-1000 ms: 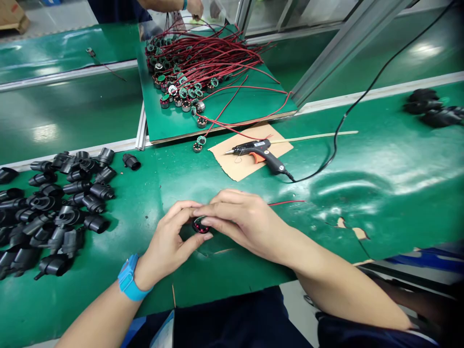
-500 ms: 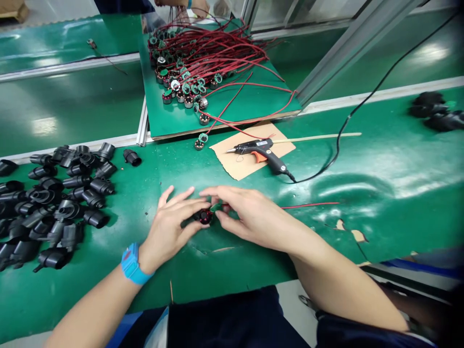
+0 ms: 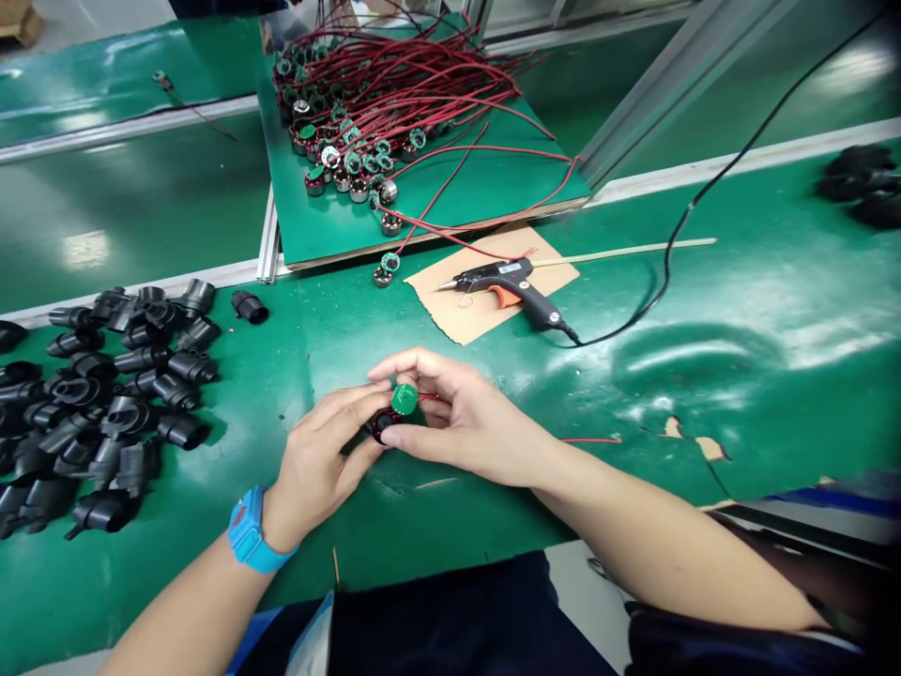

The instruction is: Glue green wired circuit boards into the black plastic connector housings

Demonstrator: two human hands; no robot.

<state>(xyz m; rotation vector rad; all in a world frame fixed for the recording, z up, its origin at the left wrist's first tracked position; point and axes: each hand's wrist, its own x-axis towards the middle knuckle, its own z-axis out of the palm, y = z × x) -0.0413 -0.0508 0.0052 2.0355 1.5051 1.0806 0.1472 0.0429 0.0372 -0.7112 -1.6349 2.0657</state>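
Observation:
My left hand (image 3: 313,441) is closed round a small round black part (image 3: 382,424), gripping it between thumb and fingers just above the bench. My right hand (image 3: 465,413) is closed against it from the other side, its thumb tip at the part's edge. A round green circuit board (image 3: 404,399) stands tilted above the black part, among my right fingers. From the board a red wire runs into that hand, and a length of red wire (image 3: 591,440) shows on the bench beyond the wrist. My fingers hide much of the black part.
A pile of black plastic housings (image 3: 105,404) lies on the left. Ahead, a hot glue gun (image 3: 503,282) with a glue stick rests on cardboard (image 3: 465,324). Behind it a raised green board (image 3: 330,235) carries many red-wired motor parts (image 3: 352,160). A black cord (image 3: 679,221) crosses the right.
The green circuit board has come into sight, tipped up above the black part. My right hand has shifted left, its thumb now against the part. The view has shifted slightly.

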